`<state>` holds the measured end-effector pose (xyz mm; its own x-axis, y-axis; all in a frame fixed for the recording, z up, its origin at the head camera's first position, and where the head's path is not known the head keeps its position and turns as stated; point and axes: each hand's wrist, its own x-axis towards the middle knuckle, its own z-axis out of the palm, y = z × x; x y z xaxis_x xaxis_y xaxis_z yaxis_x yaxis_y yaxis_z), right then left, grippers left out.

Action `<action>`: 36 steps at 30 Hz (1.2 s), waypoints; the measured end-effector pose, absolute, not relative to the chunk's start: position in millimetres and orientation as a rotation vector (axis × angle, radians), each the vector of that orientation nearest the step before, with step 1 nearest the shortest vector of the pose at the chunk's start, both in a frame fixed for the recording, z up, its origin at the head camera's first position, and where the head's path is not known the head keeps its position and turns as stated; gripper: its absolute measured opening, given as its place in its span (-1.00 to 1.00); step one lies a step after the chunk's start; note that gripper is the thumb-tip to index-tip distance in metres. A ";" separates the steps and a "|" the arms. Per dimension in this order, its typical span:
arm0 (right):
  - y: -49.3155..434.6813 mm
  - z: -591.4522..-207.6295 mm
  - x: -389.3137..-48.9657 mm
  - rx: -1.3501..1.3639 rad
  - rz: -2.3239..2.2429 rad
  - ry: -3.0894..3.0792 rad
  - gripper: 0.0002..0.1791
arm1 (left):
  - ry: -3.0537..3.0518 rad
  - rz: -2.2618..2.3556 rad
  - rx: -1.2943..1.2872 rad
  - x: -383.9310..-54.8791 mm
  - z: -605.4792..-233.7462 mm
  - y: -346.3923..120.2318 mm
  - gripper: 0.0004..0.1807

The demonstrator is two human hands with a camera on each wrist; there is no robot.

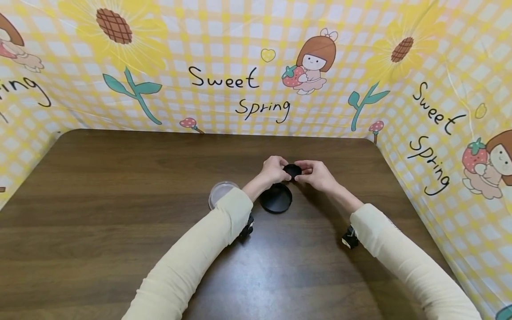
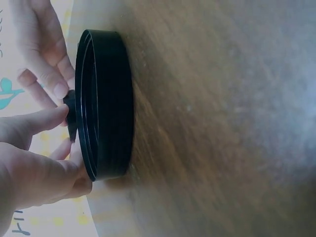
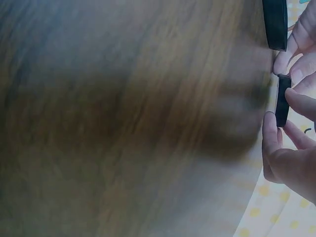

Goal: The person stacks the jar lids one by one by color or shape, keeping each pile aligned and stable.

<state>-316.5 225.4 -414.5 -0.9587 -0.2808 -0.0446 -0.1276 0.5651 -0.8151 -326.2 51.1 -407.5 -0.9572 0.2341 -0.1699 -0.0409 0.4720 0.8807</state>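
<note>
Small cap (image 1: 292, 170) sits flat btwn both hands, left hand (image 1: 274, 169) & right hand (image 1: 318, 175) pinching its rim from opposite sides, just beyond big lid (image 1: 276, 198).

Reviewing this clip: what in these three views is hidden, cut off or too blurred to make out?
- Small black cap: head view, both hands cover its sides; its underside is unseen, and it is too small for detail.
- Large black lid: right wrist view, cut off by the top edge.
- Left hand: left wrist view, its grip is partly behind the lid.
- Table: right wrist view, blurred.
- Clear lid: head view, partly behind the left sleeve.
</note>
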 end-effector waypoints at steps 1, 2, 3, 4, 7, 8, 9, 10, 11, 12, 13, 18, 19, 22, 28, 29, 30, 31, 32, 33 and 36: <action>224.8 -414.7 -316.6 -0.344 -1.352 2.622 -0.49 | 2.455 1.485 0.159 -325.9 -407.9 50.7 -0.56; 224.1 -414.7 -316.7 -0.336 -1.361 2.614 -0.49 | 2.455 1.491 0.154 -325.7 -408.2 50.2 -0.57; 223.5 -414.7 -316.8 -0.329 -1.366 2.608 -0.49 | 2.455 1.495 0.149 -325.5 -408.3 49.7 -0.58; 223.0 -414.0 -316.5 -0.318 -1.370 2.600 -0.49 | 2.455 1.499 0.145 -325.3 -408.4 49.1 -0.58; 221.3 -412.3 -315.6 -0.299 -1.383 2.577 -0.49 | 2.459 1.507 0.147 -324.9 -408.2 46.8 -0.57; 220.6 -411.3 -315.0 -0.290 -1.391 2.565 -0.49 | 2.457 1.512 0.152 -324.6 -407.9 45.6 -0.57; 220.1 -410.4 -314.4 -0.292 -1.396 2.556 -0.48 | 2.455 1.515 0.157 -324.3 -407.6 44.4 -0.56; 219.3 -409.3 -313.7 -0.296 -1.398 2.548 -0.48 | 2.458 1.514 0.164 -324.0 -407.1 42.9 -0.56; 218.6 -408.4 -313.0 -0.304 -1.405 2.536 -0.48 | 2.459 1.513 0.171 -323.6 -406.7 41.1 -0.55; 218.0 -407.8 -312.6 -0.317 -1.407 2.530 -0.48 | 2.459 1.510 0.178 -323.1 -406.0 39.2 -0.55; 217.4 -407.2 -312.1 -0.327 -1.413 2.518 -0.47 | 2.459 1.505 0.188 -322.7 -405.5 37.2 -0.53; 212.3 -403.5 -307.2 -0.357 -1.438 2.493 -0.47 | 2.452 1.453 0.253 -319.4 -397.9 26.8 -0.50; 211.1 -402.9 -305.7 -0.361 -1.444 2.488 -0.47 | 2.448 1.440 0.265 -318.5 -395.8 24.9 -0.50; 207.6 -401.4 -300.8 -0.389 -1.449 2.493 -0.49 | 2.451 1.387 0.303 -315.0 -389.7 20.0 -0.53; 202.9 -398.9 -287.8 -0.462 -1.428 2.513 -0.50 | 2.483 1.269 0.389 -304.6 -383.0 12.3 -0.56; 201.9 -398.6 -285.2 -0.481 -1.422 2.525 -0.50 | 2.497 1.247 0.404 -302.5 -382.1 11.1 -0.56; 200.9 -398.6 -282.9 -0.503 -1.422 2.531 -0.50 | 2.515 1.222 0.426 -300.4 -381.3 10.1 -0.57; 200.0 -398.9 -280.5 -0.516 -1.424 2.537 -0.50 | 2.536 1.195 0.453 -298.2 -380.6 9.1 -0.57; 198.9 -398.9 -277.8 -0.529 -1.419 2.548 -0.51 | 2.558 1.162 0.482 -295.8 -379.9 8.2 -0.58; 197.7 -399.1 -275.0 -0.539 -1.411 2.560 -0.51 | 2.580 1.127 0.514 -293.4 -379.3 7.3 -0.58; 194.6 -401.7 -267.2 -0.563 -1.374 2.592 -0.51 | 2.629 1.021 0.599 -285.4 -378.3 4.9 -0.58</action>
